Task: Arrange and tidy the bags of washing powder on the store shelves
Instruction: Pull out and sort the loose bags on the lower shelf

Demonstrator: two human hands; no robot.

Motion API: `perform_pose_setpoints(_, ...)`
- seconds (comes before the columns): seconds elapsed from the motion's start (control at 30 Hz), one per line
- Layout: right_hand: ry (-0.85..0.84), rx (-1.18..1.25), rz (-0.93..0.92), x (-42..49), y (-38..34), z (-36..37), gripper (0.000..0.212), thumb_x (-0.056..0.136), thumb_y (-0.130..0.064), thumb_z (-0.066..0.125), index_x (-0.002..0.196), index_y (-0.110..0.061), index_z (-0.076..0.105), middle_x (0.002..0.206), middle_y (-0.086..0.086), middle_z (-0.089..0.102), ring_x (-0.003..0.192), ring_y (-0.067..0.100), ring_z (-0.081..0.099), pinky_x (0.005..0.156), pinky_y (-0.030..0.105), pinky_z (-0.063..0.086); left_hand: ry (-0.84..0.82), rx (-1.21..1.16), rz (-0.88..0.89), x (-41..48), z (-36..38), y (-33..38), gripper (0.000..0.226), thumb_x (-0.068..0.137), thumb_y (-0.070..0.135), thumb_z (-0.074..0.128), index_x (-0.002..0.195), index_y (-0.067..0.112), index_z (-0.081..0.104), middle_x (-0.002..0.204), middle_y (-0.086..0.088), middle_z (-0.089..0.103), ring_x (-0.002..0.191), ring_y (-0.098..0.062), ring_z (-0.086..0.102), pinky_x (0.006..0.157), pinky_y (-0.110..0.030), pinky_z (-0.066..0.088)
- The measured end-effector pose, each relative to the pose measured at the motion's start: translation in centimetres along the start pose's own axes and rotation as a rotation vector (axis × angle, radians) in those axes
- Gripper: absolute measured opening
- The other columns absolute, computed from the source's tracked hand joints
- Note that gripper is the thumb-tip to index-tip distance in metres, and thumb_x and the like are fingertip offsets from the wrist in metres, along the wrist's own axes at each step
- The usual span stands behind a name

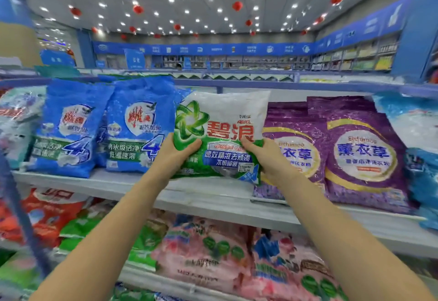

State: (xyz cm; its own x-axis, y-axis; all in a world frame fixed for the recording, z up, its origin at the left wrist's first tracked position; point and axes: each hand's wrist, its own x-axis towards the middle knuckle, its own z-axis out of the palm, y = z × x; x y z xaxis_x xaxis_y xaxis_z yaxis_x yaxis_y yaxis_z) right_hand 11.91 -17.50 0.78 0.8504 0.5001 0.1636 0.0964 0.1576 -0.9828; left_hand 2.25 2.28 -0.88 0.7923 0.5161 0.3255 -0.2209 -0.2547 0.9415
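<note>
Head view, looking along the top shelf (132, 185): a gap stands between the blue bags (132, 127) on the left and the purple bags (362, 156) on the right, and the white-and-green bag (222, 120) sits upright in it, its bottom edge near the shelf's front lip. The left hand (176, 156) grips its lower left corner, the right hand (270, 158) its lower right. The pack is glossy and crinkled, with red lettering and a green swirl. Pink bags (208, 253) fill the shelf below.

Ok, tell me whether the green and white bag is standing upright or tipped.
Upright, roughly: the green and white bag stands top edge up on the shelf, left hand and right hand gripping its lower corners.
</note>
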Motion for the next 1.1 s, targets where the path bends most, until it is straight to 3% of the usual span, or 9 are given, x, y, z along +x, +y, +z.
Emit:
perform_pose_setpoints(0.1, 0.073, -0.076, 0.051, 1.1, 1.4, 1.3, 0.015, 0.089, -0.019, 0.063, 0.093, -0.005, 0.061, 0.099, 0.017, 0.069, 0.089, 0.031, 0.066, 0.085, 0.047, 0.054, -0.054, -0.002, -0.046, 2.0, -0.7, -2.2, 0.050, 0.080, 0.032, 0.073, 0.122, 0.015, 0.052, 0.117, -0.005, 0.065, 0.102, -0.018, 0.065, 0.086, -0.033, 0.054)
perform_pose_setpoints(0.27, 0.163, -0.158, 0.063, 2.9, 2.8, 2.2, 0.023, 0.092, -0.013, 0.058, 0.111, 0.000, 0.060, 0.103, 0.012, 0.068, 0.085, 0.021, 0.065, 0.071, 0.033, 0.055, -0.060, 0.069, -0.145, 3.8, -1.0, -5.2, 0.048, 0.081, 0.033, 0.073, 0.118, 0.017, 0.050, 0.117, -0.007, 0.062, 0.106, -0.025, 0.062, 0.095, -0.045, 0.050)
perform_pose_setpoints(0.43, 0.257, -0.168, 0.090, 4.0, 3.6, 2.0, 0.026, 0.093, -0.009, 0.056, 0.118, -0.001, 0.053, 0.118, 0.019, 0.062, 0.106, 0.033, 0.060, 0.095, 0.048, 0.048, -0.128, -0.121, -0.315, 5.0, -0.7, -6.2, 0.036, 0.089, 0.024, 0.065, 0.118, 0.021, 0.044, 0.122, -0.009, 0.060, 0.104, -0.024, 0.062, 0.092, -0.046, 0.051)
perform_pose_setpoints(0.53, 0.313, -0.146, 0.041, 3.7, 3.8, 2.0, 0.030, 0.092, -0.009, 0.057, 0.121, -0.005, 0.049, 0.119, 0.012, 0.060, 0.100, 0.025, 0.061, 0.080, 0.037, 0.054, -0.113, -0.122, -0.319, 5.1, -0.1, -5.8, 0.041, 0.091, 0.019, 0.062, 0.126, 0.019, 0.041, 0.127, -0.009, 0.056, 0.112, -0.026, 0.057, 0.099, -0.049, 0.047)
perform_pose_setpoints(0.6, 0.360, -0.165, -0.032, 3.2, 3.3, 2.0, 0.037, 0.092, -0.007, 0.057, 0.127, -0.007, 0.045, 0.121, 0.009, 0.058, 0.097, 0.018, 0.060, 0.069, 0.024, 0.052, -0.075, -0.104, -0.281, 4.7, 0.0, -5.3, 0.050, 0.092, 0.018, 0.060, 0.135, 0.017, 0.037, 0.128, -0.007, 0.054, 0.114, -0.027, 0.055, 0.101, -0.050, 0.045)
perform_pose_setpoints(0.77, 0.419, -0.295, -0.286, -0.3, 1.1, 1.1, 0.033, 0.094, -0.006, 0.051, 0.126, -0.013, 0.051, 0.124, 0.002, 0.058, 0.109, 0.008, 0.054, 0.079, 0.012, 0.045, -0.041, 0.046, -0.069, 2.5, -1.0, -3.2, 0.062, 0.092, 0.024, 0.060, 0.145, 0.021, 0.028, 0.133, 0.002, 0.044, 0.116, -0.016, 0.047, 0.101, -0.042, 0.042)
perform_pose_setpoints(0.87, 0.441, -0.331, -0.429, -4.1, 0.2, -0.4, 0.024, 0.093, -0.008, 0.053, 0.109, -0.026, 0.058, 0.113, -0.008, 0.063, 0.106, -0.002, 0.057, 0.088, 0.016, 0.046, 0.067, 0.142, 0.109, 0.3, -1.7, -2.6, 0.067, 0.091, 0.026, 0.062, 0.147, 0.022, 0.026, 0.145, 0.003, 0.037, 0.126, -0.011, 0.039, 0.102, -0.031, 0.035)
perform_pose_setpoints(0.93, 0.456, -0.349, -0.490, -7.2, 0.0, -2.0, 0.024, 0.093, -0.009, 0.055, 0.105, -0.030, 0.060, 0.110, -0.011, 0.065, 0.105, -0.002, 0.059, 0.089, 0.015, 0.048, 0.117, 0.167, 0.212, -1.2, -1.8, -2.3, 0.059, 0.091, 0.028, 0.061, 0.143, 0.024, 0.032, 0.140, 0.006, 0.040, 0.121, -0.008, 0.041, 0.098, -0.028, 0.035)
perform_pose_setpoints(1.1, 0.617, -0.470, -0.566, -16.2, 0.8, -7.7, 0.027, 0.093, -0.016, 0.057, 0.105, -0.040, 0.058, 0.107, -0.013, 0.067, 0.100, 0.009, 0.064, 0.086, 0.018, 0.050, 0.001, 0.074, 0.301, -6.2, 0.7, -1.9, 0.044, 0.084, 0.034, 0.061, 0.125, 0.032, 0.046, 0.119, 0.017, 0.055, 0.106, 0.006, 0.055, 0.090, -0.024, 0.043)
